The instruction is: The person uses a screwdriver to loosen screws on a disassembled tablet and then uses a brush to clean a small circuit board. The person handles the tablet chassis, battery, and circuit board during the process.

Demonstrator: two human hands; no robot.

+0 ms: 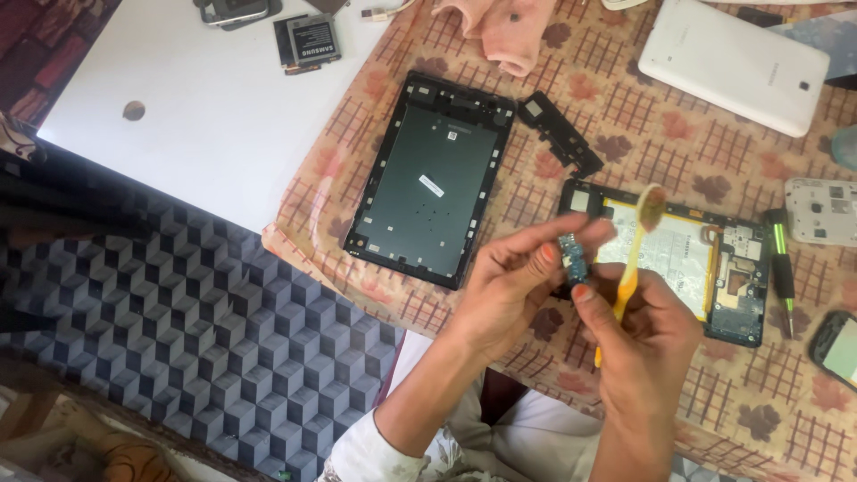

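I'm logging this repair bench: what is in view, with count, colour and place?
Tablet frame: 1, black, centre.
Opened tablet: 1, black, right of centre.
Back cover: 1, white, top right.
Bracket: 1, black, beside frame.
Screwdriver: 1, green-black, right.
Battery: 1, black, top.
Cloth: 1, pink, top.
Small board: 1, blue, in left hand.
Toothbrush: 1, yellow, in right hand.
Left hand: pinching board.
Right hand: gripping toothbrush.

1. The floor (205, 330) on the near left has a pattern of grey and blue cubes.
2. A white table top (205, 107) sits far left.
3. A tan cloth (625, 116) with brown leaves and checks covers the right side.
4. The light is soft daylight.
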